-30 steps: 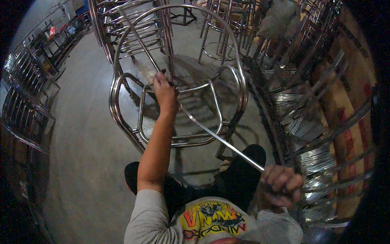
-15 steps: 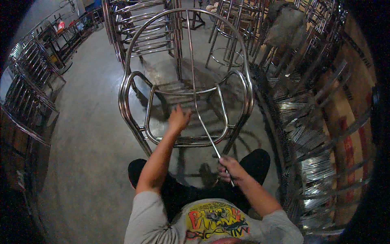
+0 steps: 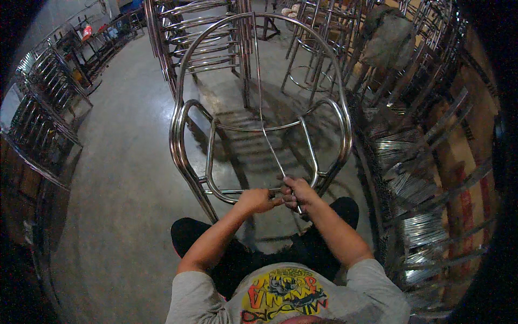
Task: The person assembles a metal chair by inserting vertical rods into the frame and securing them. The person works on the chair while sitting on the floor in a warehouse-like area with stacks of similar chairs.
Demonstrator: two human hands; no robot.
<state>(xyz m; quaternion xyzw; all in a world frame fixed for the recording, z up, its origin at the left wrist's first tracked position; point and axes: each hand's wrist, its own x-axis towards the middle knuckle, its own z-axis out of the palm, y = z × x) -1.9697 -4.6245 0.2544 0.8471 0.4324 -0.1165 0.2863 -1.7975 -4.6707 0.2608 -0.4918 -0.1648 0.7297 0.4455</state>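
Note:
A shiny tubular metal chair frame (image 3: 176, 135) stands upright in front of me, with a tall arched back, looped armrests and a seat ring without a panel. A thin metal rod (image 3: 274, 153) runs from the top of the arch down past the rear seat bar toward me, bent near that bar. My right hand (image 3: 300, 195) is closed round its lower end, in front of the seat. Just left of it, my left hand (image 3: 260, 201) overlaps the front seat bar, a finger stretched toward the right hand; its other fingers are partly hidden. No held object shows in it.
Stacked metal frames (image 3: 208, 40) stand behind the chair, with tall stools (image 3: 310, 70) to their right. More frames (image 3: 46, 102) line the left side. Bundled metal pieces (image 3: 423, 232) lie along the right, beside cardboard (image 3: 477, 162). Grey concrete floor (image 3: 121, 189) lies between.
My left hand has come back from inside the seat opening to the front bar, beside the right hand. The right hand, still on the rod, has moved up and slightly left. The view has shifted slightly.

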